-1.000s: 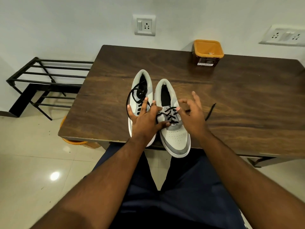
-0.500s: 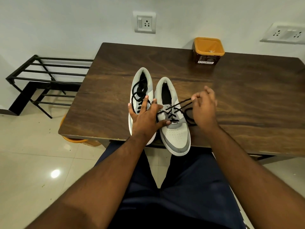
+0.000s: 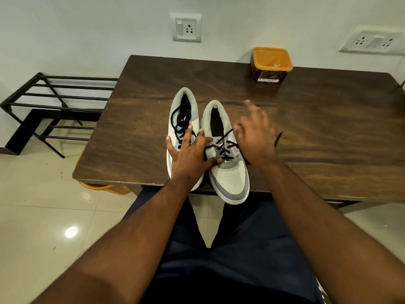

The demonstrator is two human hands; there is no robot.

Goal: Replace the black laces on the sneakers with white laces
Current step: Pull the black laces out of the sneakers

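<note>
Left hand [image 3: 190, 153] lies flat with fingers spread across the pair of sneakers, pressing both down; its thumb reaches onto the right sneaker [image 3: 228, 159] just below the lacing, and its fingers rest on the left sneaker [image 3: 183, 128]. Right hand [image 3: 255, 137] hovers, blurred, over the right sneaker's outer side; its fingers look loosely spread, and whether they pinch the black lace [image 3: 222, 145] cannot be told. That lace is partly unthreaded: a few crossings remain near the toe end of the lacing, one free end crosses the tongue, and another end [image 3: 278, 139] trails on the wooden table [image 3: 328, 128] just right of the right sneaker. On the left sneaker, its black lace [image 3: 180, 121] is loose and bundled into the opening. No white laces are visible. An orange-rimmed tub [image 3: 271, 63] stands well behind the right sneaker, by the wall.

Both toes overhang the table's near edge, so a hard sideways tug on the lace, should the pressing hand lift, could probably drag the right sneaker off. Pulling one end through all crossings at once may also jam it in an eyelet.
</note>
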